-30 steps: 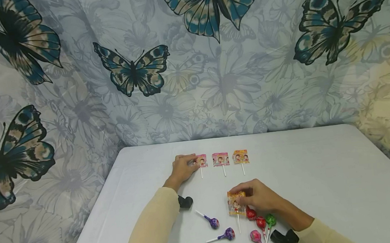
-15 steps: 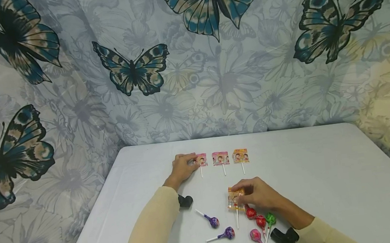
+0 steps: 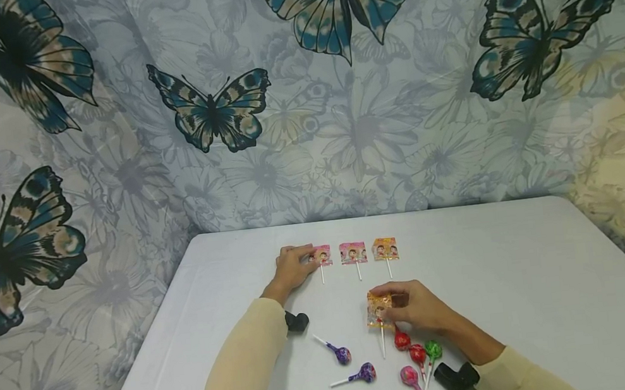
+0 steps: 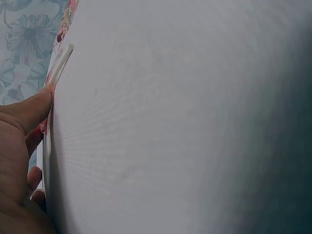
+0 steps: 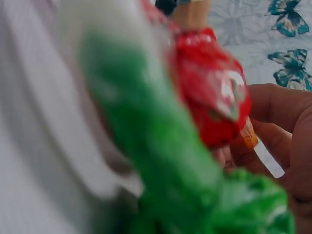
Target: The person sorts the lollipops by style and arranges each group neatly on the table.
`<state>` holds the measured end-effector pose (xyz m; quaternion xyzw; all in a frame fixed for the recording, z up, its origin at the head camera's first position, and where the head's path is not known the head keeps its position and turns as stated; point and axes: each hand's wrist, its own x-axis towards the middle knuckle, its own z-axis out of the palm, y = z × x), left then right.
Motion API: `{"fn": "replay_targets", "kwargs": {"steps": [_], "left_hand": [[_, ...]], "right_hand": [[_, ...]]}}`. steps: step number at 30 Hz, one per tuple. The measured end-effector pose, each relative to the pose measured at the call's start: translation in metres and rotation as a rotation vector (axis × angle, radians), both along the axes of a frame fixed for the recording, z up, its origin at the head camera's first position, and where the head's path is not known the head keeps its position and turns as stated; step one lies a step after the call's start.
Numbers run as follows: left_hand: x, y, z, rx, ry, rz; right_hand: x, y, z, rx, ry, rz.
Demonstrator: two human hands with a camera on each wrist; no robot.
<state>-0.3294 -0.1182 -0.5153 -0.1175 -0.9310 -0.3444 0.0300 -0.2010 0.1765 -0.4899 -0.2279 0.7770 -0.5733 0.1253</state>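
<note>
- Orange-wrapped flat lollipop is hanging just above the table's middle, toward the near edge, pinched in the curled fingers of the right hand.
- Right forearm is stretching in from the near edge, over the round lollipops.
- Left hand is lying flat, relaxed fingers touching the pink flat lollipop toward the far edge.

Left hand flat, fingers extended; right hand with fingers curled, pinching.
</note>
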Motion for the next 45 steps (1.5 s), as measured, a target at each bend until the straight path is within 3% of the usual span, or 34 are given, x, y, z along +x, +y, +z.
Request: {"fn": "replay_targets", "kwargs": {"steps": [9,20,29,36,45], "left_hand": [[-0.001,-0.002,0.000,-0.005,0.009,0.002],[-0.001,-0.002,0.000,-0.004,0.008,0.000],[-0.002,-0.002,0.002,-0.004,0.000,0.003],[0.000,-0.002,0.002,0.004,0.007,-0.008],[0.000,-0.001,0.002,0.015,0.017,-0.016]], "right_hand": [[-0.005,0.007,0.006,-0.046,-0.020,-0.032],[-0.015,0.017,0.012,0.003,0.018,-0.130],[-0.028,0.031,0.018,-0.051,-0.005,-0.171],[-0.038,0.041,0.021,-0.005,0.041,-0.215],[-0.053,0.055,0.027,0.010,0.024,-0.275]]}}
